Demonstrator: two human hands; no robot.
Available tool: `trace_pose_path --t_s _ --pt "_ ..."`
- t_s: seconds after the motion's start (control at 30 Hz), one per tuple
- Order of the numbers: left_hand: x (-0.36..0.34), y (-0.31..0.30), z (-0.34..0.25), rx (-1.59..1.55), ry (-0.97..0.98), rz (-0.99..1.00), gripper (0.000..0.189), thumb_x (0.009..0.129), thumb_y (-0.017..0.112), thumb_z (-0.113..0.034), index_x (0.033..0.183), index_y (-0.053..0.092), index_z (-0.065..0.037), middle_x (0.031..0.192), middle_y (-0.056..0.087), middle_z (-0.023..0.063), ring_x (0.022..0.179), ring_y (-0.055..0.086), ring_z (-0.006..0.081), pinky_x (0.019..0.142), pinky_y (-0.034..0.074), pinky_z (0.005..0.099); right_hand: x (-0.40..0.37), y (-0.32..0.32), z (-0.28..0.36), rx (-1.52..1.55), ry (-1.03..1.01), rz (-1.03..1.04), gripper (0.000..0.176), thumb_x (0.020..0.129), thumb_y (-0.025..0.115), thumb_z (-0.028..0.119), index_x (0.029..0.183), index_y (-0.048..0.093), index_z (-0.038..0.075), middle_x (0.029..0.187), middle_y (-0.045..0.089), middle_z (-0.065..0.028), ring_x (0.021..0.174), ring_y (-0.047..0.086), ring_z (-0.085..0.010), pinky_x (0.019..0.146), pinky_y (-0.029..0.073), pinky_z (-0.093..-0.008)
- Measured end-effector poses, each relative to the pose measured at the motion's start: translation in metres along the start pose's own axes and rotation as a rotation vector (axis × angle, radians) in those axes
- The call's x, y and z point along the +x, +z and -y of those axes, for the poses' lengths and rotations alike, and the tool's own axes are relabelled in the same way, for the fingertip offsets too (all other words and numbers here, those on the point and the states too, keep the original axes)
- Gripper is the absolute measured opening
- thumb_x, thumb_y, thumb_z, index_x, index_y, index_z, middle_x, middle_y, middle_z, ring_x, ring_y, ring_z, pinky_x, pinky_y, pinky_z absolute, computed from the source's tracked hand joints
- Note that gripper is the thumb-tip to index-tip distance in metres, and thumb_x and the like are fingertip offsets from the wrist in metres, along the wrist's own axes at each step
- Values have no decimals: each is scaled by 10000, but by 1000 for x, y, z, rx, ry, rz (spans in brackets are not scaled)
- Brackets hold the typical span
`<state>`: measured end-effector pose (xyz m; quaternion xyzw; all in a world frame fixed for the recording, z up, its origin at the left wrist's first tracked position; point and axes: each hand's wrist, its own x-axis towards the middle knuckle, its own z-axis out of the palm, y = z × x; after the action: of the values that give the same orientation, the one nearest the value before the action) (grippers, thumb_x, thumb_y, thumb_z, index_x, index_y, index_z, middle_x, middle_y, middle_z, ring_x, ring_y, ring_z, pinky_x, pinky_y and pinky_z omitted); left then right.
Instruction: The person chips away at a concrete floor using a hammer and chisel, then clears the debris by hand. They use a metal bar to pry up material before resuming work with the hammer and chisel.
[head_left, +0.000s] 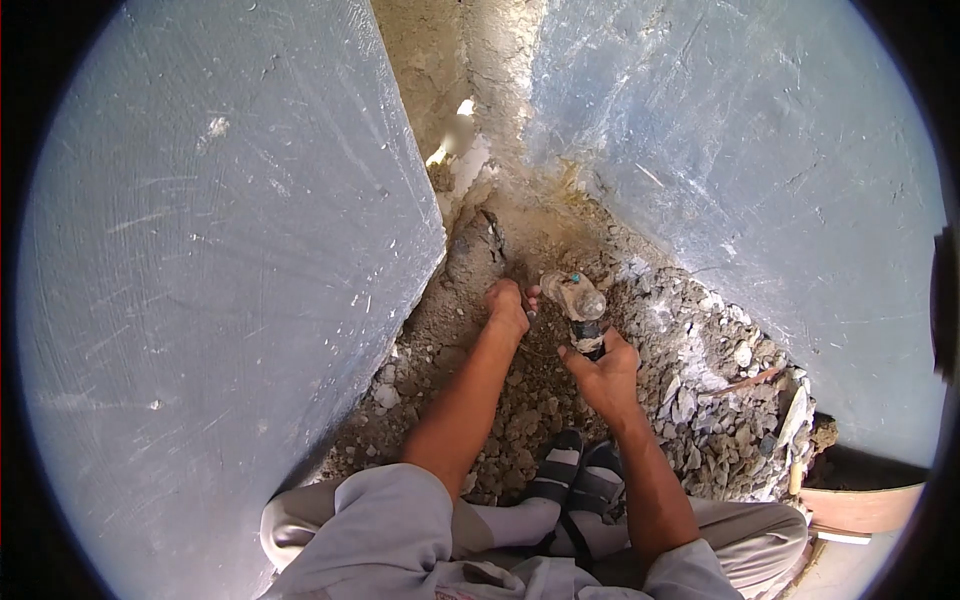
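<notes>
My right hand (607,374) is wrapped round the dark handle of a dusty hammer (580,297). The hammer's pale head, with one rounded face turned up, is just right of my left hand (509,304). The fingers of my left hand are curled closed low against the broken corner of the wall (520,225); whatever they grip is hidden. Loose rubble (545,400) of stones and crumbled mortar lies under both hands.
Grey painted wall faces rise on the left (220,270) and right (740,130). More rubble (700,400) is heaped along the right wall. A reddish-brown pan (868,508) is at the lower right. My sandalled feet (575,475) are close below my hands.
</notes>
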<state>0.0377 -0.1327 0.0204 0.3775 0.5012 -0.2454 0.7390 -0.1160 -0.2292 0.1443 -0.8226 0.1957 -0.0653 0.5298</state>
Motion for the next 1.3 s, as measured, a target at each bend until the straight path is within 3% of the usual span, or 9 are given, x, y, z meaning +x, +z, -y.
trace_pose_path --t_s 0.23,0.5,0.6,0.73,0.83,0.97,1.07,1.2,1.3 --pt "28 -5 -6 -88 -59 264 75 987 521 -71 1036 544 -19 902 600 157 678 589 281 547 556 403 0 -3 4 50 19 -7 313 778 777 105 1034 660 -31 829 726 -105 712 644 -136 706 523 -315" --pt "48 -17 -16 -66 -48 273 79 994 547 -87 1038 556 -22 893 624 164 669 615 264 550 567 347 3 -6 24 27 -91 70 351 791 766 84 1100 646 -32 913 730 -125 816 658 -137 780 525 -316" --pt "63 -17 -12 -174 -87 325 98 999 549 -99 1057 550 -21 886 626 162 663 622 264 551 562 349 -3 -3 38 10 -256 33 370 776 766 91 1102 644 -35 885 723 -142 791 693 -179 757 538 -329" --pt "144 -29 3 -252 -226 560 115 1003 557 -129 1068 571 -34 896 647 144 729 652 274 596 576 358 -3 24 2 -20 -225 -44 380 751 767 158 1046 631 -39 832 706 -190 756 719 -304 707 555 -383" --pt "137 -33 0 -291 -240 559 200 1021 472 -168 1023 620 -34 984 668 174 893 655 340 849 564 507 11 34 2 -227 -116 71 373 764 738 230 970 607 -53 813 688 -257 782 695 -426 691 555 -450" --pt "54 -22 -13 -313 -206 376 220 1018 490 -171 970 618 1 922 668 179 831 657 351 749 589 502 25 35 -6 -559 -45 278 365 776 741 242 948 597 -46 752 666 -262 754 685 -428 665 545 -464" --pt "60 -28 -8 -432 -210 559 147 999 539 -130 1013 602 2 936 663 185 815 660 342 738 599 478 7 26 34 -325 -28 181 360 781 746 246 937 589 -38 742 657 -253 751 691 -408 655 542 -445" --pt "149 -31 8 -304 -230 635 133 996 588 -207 974 594 -75 933 673 168 869 650 338 876 549 511 5 24 17 -187 -458 -23 375 743 769 226 947 582 -28 724 646 -228 742 696 -368 637 534 -413" --pt "61 -19 -9 -272 -214 499 105 974 622 -157 990 594 -57 898 658 142 820 654 279 803 592 415 33 27 -30 -507 -172 165 361 719 767 202 915 597 -49 735 655 -234 741 688 -392 662 536 -423"
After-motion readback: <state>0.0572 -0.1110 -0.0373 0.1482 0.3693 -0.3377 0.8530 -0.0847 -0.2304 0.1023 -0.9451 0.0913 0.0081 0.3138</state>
